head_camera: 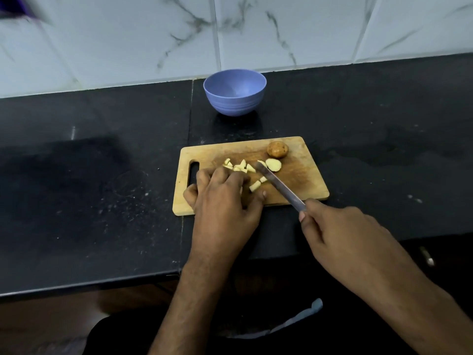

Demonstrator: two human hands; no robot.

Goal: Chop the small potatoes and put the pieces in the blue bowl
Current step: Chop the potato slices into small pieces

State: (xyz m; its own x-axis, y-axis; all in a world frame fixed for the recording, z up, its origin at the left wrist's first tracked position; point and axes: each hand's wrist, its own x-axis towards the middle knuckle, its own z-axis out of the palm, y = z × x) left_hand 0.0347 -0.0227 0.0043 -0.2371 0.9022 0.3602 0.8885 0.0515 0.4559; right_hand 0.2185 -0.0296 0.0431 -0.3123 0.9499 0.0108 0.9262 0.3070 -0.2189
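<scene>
1. Our right hand (340, 231): grip wrapped round the knife (280, 187) handle.
2. Our left hand (222, 198): fingers curled over potato pieces (243, 166); whether the grip holds any, we cannot tell.
3. Whole potato (277, 149): beyond the knife tip, on the cutting board (302, 180).
4. Blue bowl (235, 92): on the counter (371, 124), well beyond both grips.

My left hand (222, 198) rests on chopped potato pieces (242, 167) on the board (302, 180); right hand (340, 231) grips knife (279, 185). Whole potato (277, 149) & blue bowl (235, 92) beyond.

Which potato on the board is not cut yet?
The round brown potato at the cutting board's far right corner; it keeps its whole skin, the others show pale flesh.
</scene>
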